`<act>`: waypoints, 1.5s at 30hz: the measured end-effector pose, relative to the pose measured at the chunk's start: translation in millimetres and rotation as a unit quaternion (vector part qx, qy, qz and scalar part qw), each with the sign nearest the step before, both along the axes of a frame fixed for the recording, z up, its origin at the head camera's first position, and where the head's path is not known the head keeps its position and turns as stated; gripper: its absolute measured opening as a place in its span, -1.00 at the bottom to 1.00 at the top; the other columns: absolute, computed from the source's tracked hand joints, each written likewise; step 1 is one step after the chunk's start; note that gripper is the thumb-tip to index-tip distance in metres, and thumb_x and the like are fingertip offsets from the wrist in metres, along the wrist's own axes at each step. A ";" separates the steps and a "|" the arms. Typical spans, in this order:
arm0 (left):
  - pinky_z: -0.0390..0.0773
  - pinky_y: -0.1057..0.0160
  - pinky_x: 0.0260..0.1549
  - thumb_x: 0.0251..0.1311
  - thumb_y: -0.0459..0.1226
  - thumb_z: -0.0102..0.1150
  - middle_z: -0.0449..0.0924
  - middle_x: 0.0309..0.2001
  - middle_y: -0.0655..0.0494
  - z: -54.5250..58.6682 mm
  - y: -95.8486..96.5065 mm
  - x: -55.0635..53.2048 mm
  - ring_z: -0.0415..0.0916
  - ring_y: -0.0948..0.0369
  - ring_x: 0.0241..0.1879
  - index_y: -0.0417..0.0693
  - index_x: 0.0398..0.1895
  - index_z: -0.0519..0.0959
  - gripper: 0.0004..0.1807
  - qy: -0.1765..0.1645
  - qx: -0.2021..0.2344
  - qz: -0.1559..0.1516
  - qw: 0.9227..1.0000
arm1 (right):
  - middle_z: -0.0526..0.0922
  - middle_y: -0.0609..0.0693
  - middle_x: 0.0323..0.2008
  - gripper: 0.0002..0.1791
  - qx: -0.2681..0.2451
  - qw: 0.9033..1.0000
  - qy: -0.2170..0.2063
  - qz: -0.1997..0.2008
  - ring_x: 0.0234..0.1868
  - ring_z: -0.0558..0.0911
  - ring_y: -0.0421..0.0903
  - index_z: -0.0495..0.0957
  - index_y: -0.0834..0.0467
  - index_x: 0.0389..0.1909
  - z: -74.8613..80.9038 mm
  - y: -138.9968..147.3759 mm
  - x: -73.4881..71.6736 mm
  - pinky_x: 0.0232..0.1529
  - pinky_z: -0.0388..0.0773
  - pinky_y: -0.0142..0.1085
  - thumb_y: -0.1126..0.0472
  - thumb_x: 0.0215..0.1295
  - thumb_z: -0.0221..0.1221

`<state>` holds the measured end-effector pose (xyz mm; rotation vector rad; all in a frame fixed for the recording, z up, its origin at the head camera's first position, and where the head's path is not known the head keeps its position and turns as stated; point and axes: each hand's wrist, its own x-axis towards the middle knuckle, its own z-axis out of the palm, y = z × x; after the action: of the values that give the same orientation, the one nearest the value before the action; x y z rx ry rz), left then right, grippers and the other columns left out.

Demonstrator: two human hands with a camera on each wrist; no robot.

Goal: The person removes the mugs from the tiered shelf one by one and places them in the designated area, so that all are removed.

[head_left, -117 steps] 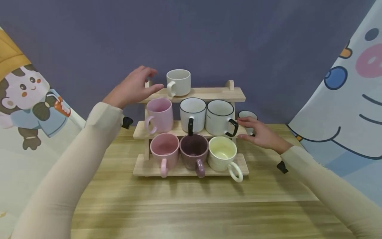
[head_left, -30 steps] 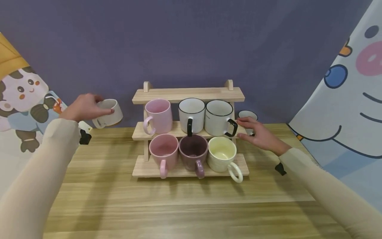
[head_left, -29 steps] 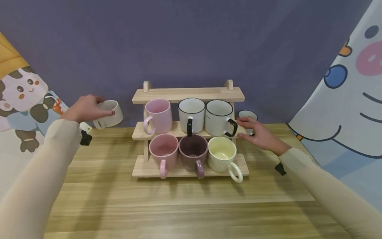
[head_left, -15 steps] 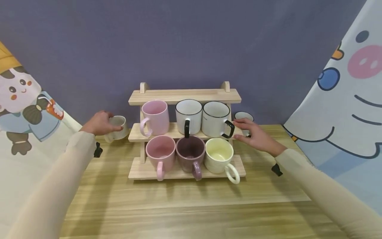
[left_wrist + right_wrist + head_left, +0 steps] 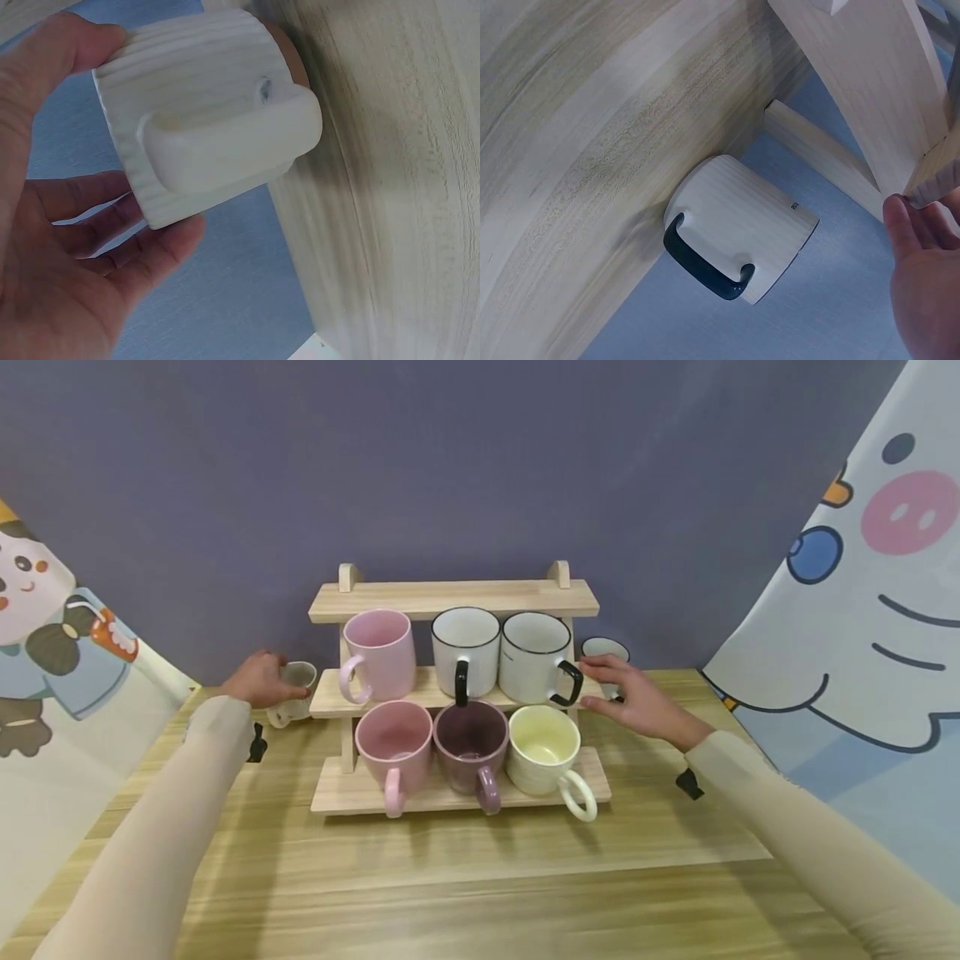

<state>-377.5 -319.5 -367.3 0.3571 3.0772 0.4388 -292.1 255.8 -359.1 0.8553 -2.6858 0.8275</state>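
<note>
Head view: the left hand (image 5: pixel 258 682) holds the ribbed mug (image 5: pixel 299 675) near the back edge of the table (image 5: pixel 480 902), just beyond the left end of the rack (image 5: pixel 450 597). Eight mugs show: this one, three on the middle shelf (image 5: pixel 424 681), three on the bottom shelf (image 5: pixel 333 793), and a black-handled mug (image 5: pixel 606 649) past the right end.

Left wrist view: thumb and bent fingers span its rim and wall; its one handle (image 5: pixel 232 146) is free. Probably ceramic, so stiff, fairly heavy, breakable; wall or handle should grip best.

Right wrist view: the right hand (image 5: pixel 937 292) pinches the rack's right end, fingers nearly closed.
</note>
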 end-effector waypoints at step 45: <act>0.24 -0.27 -0.01 0.23 -0.02 0.14 0.27 0.05 -0.52 13.1 -12.1 20.0 0.23 -0.34 0.03 -0.59 0.18 0.22 -0.22 0.067 0.066 -0.024 0.995 | 0.31 0.11 0.27 -0.35 -0.011 1.000 -0.009 -0.002 0.29 0.26 0.13 0.38 0.26 0.27 0.0 -0.2 2.9 0.20 0.21 0.09 0.06 0.21 0.28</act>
<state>-357.5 -331.5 -354.2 0.4803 3.1696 0.6455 -289.3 255.5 -359.1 0.8403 -2.6869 0.8667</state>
